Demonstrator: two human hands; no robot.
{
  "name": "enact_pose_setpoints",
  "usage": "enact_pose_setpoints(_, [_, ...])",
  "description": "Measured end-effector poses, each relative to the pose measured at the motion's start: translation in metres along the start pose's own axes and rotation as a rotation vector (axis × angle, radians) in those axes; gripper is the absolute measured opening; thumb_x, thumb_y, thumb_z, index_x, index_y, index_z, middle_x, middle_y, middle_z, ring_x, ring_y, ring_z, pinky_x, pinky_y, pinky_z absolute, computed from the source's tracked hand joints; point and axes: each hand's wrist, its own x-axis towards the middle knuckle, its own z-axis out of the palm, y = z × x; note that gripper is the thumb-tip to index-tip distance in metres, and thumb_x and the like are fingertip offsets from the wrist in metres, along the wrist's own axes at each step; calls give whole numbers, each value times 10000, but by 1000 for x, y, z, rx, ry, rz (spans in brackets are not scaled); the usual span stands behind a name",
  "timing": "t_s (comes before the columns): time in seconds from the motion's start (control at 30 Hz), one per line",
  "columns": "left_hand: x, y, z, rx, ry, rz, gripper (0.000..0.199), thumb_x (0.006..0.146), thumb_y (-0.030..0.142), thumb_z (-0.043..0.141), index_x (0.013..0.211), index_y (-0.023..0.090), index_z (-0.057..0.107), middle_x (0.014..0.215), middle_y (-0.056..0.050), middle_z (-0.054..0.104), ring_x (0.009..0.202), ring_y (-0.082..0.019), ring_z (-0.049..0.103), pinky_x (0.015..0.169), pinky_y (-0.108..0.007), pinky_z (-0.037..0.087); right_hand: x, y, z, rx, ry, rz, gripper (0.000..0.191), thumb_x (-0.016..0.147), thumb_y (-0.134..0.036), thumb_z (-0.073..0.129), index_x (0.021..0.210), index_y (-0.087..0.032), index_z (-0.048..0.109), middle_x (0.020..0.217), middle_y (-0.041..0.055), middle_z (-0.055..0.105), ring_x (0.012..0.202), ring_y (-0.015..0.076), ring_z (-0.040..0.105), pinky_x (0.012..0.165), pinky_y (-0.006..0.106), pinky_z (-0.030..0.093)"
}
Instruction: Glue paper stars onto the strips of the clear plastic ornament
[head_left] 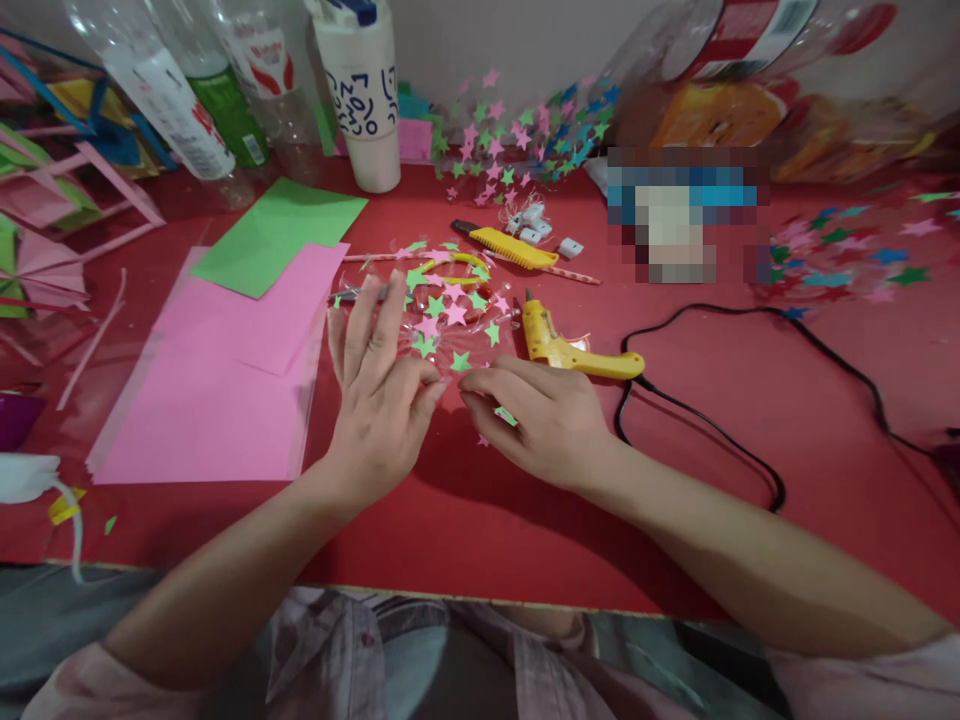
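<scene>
My left hand (375, 410) is over the red tabletop with thumb and index finger pinched together and the other fingers stretched out. Close beside it, my right hand (559, 420) also pinches with thumb and forefinger, its remaining fingers curled. Whatever lies between the fingertips is too thin to make out. Just beyond them, a bunch of pink and green paper stars (454, 314) lies on what looks like clear strands. Pale green and pink bits show under my right hand. Scissors with a yellow handle (486, 268) are partly covered by the stars.
A yellow glue gun (544, 340) with a black cord (825, 355) lies right. Behind are a yellow comb-like tool (517, 247) and small white pieces (532, 222). Pink sheets (217, 400) and a green sheet (281, 235) lie left. Bottles (165, 100) and a white tumbler (360, 100) stand behind.
</scene>
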Motion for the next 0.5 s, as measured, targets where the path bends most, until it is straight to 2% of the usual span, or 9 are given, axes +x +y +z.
enact_pose_setpoints(0.2, [0,0,-2,-21,-29,-39,43,875,219,473,838,242,475,1408,-81,418,1426,-261,163,1154,-579,56,-1,0,-1,-7,0,-1,149,892,-162,465,825,-150,598,661,-12,597,578,79,515,509,192,352])
enact_pose_setpoints(0.5, [-1,-1,1,-41,-1,-51,101,875,162,436,820,244,458,1417,-62,424,1424,-234,175,1158,-578,57,0,0,0,-10,0,0,139,883,-155,476,822,-145,600,656,-10,595,577,79,513,505,189,350])
